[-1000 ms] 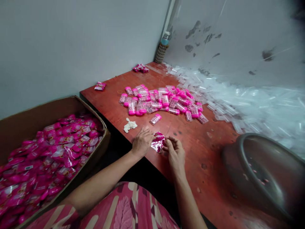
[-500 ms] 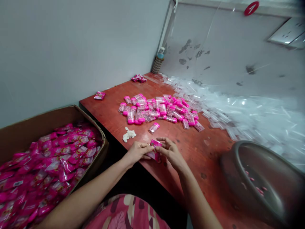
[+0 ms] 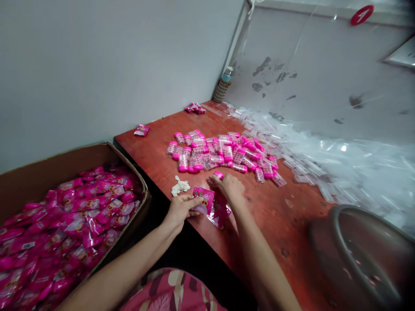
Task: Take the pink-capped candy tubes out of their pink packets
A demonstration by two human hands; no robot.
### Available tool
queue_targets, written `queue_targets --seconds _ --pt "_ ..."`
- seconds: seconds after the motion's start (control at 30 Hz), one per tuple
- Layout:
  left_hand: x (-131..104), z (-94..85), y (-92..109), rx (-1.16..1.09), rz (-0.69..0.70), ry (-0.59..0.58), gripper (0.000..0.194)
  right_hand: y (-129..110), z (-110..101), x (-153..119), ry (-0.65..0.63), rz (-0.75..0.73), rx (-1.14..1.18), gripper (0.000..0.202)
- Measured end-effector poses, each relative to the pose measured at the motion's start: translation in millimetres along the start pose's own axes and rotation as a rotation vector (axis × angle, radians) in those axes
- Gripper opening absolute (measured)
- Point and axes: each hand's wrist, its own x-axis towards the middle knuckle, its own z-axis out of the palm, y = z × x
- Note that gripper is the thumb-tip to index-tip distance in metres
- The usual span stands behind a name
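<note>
Pinching a pink pouch [image 3: 205,195] between fingers of your left hand [image 3: 177,211]; beyond that pouch, your right hand [image 3: 231,187] is touching a pink-capped container [image 3: 218,174], finger grip unclear.

- Dim, cool light is greying the wall [image 3: 129,65].
- Glare is whitening the clear plastic pile [image 3: 340,166].
- Blur is softening the basin [image 3: 326,250].
- Vignetting is darkening the upper right corner.
</note>
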Motion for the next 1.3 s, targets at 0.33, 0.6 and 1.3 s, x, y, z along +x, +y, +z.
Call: queue_targets --seconds 0.33,0.6,1.3 --pt "2 5.9 -2 -0.008 0.044 -0.069 0.024 26 3 -60 -0.282 -0.182 1.088 0.036" --pt "-5 -13.3 5 -0.006 0.029 -0.064 0.024 54 -6 -57 0.025 -0.152 0.174 0.034" --pt "11 6.5 8 -0.523 -0.132 0.139 0.013 25 8 -110 -0.311 -0.147 1.012 0.034"
